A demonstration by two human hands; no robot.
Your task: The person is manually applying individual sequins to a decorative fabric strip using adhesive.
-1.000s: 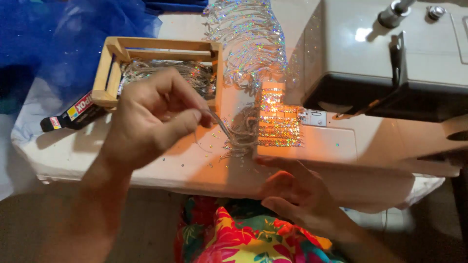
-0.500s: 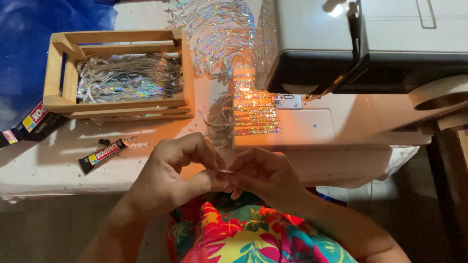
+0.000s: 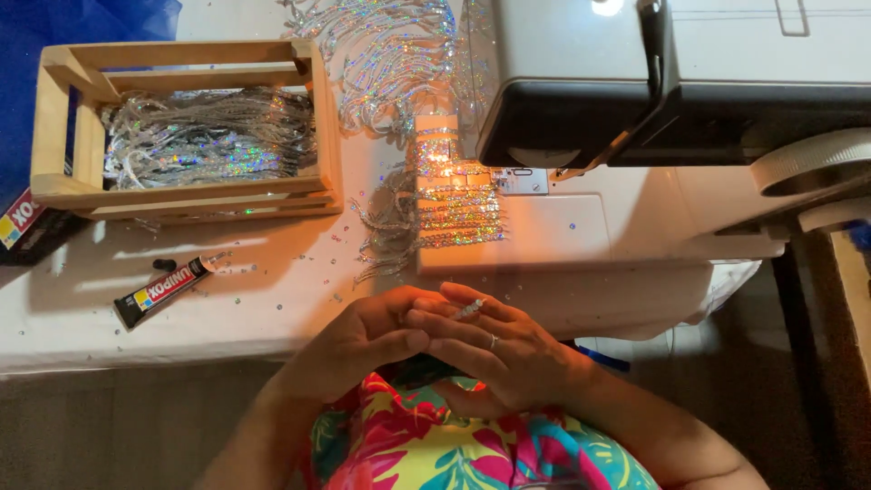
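— Where are the hands?

— Both are low, just off the table's (image 3: 272, 318) near edge, over a bright floral garment (image 3: 472, 449). The right hand (image 3: 508, 349) lies across the left hand (image 3: 367, 340), fingers overlapping. Between the fingertips sits a small glittering strand (image 3: 469, 309), pinched at the top of the right hand's fingers; the left thumb and fingers press in from the other side.

— So both are closed on it?

— The right fingers are curled around the strand and grip it. The left hand is bent against the right and touches its fingers, but whether it actually grips the strand I cannot tell. A ring (image 3: 494, 342) shows on one right finger.

— What lies on the table?

— Toward the far left corner stands a wooden crate (image 3: 54, 136) filled with holographic silver strands (image 3: 209, 136). In front of it, near the table's near edge, lies a tube of glue (image 3: 163, 290), its black cap (image 3: 164, 265) off and just beside it. A sewing machine (image 3: 671, 82) fills the right side, its lamp glowing on a strip of sequin fringe (image 3: 454, 204) laid across the machine bed. More fringe (image 3: 390, 63) piles toward the far edge, and loose sequins scatter over the white surface.
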